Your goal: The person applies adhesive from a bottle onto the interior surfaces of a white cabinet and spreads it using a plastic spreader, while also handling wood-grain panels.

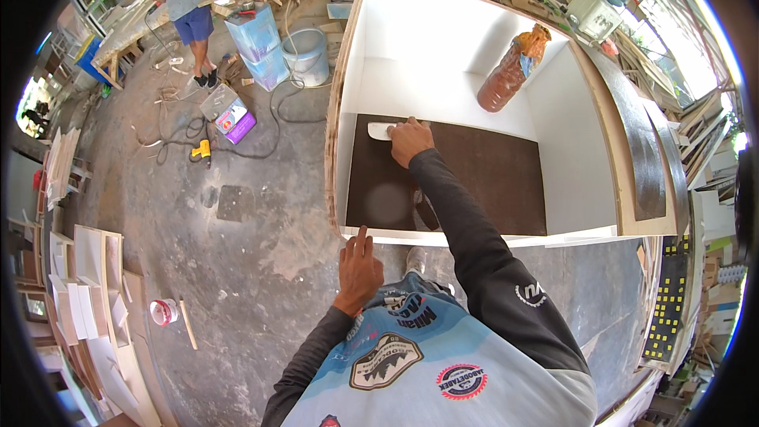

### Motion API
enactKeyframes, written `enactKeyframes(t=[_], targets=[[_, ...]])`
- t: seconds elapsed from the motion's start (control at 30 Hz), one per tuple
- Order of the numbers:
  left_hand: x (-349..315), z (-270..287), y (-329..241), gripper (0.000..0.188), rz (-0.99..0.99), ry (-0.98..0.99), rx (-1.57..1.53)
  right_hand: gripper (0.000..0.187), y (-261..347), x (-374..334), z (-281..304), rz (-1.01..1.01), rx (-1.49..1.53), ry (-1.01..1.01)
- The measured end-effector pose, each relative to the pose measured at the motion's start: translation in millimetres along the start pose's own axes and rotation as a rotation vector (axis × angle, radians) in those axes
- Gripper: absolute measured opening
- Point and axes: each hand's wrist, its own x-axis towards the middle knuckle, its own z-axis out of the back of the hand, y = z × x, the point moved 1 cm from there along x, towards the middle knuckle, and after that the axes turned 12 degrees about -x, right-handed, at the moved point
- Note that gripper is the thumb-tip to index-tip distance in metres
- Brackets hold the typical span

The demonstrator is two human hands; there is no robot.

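Note:
My right hand (411, 142) is closed on a flat white scraper (380, 131) with rounded corners. It presses the scraper onto a dark brown sheet (482, 178) near that sheet's far left corner. The sheet lies in a white-lined open wooden box (573, 111), which looks like a cabinet body. At the box's near left corner my left hand (360, 273) has its fingers stretched out, tips at the near edge. A large plastic bottle (504, 83) of reddish-brown stuff, with orange material at its top, leans in the far right of the box.
A yellow power tool (202, 150), cables and a purple-and-white can (236, 125) lie on the floor to the left. Behind them stand a bucket (306, 57) and blue-white containers (258, 47). Another person (194, 20) stands far left. Brown strips (632, 134) hang over the box's right side.

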Motion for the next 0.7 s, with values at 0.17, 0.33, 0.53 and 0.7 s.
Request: enactKeyframes(t=[0.17, 0.33, 0.53, 0.7], targets=[[-1, -2, 4, 0.046, -0.019, 0.010, -0.035, 0.028, -11, 7, 13, -0.043, 0.117, 0.059], [0, 2, -1, 0.038, -0.013, 0.013, -0.088, 0.022, -11, 19, -3, -0.104, 0.079, -0.041], [0, 14, 10, 0.027, 0.106, 0.053, -0.339, 0.026, 0, -27, 17, 0.050, 0.125, 0.100], [-5, 18, 18, 0.028, 0.084, -0.129, -0.579, 0.018, 33, -132, 26, 0.157, 0.176, 0.050]])
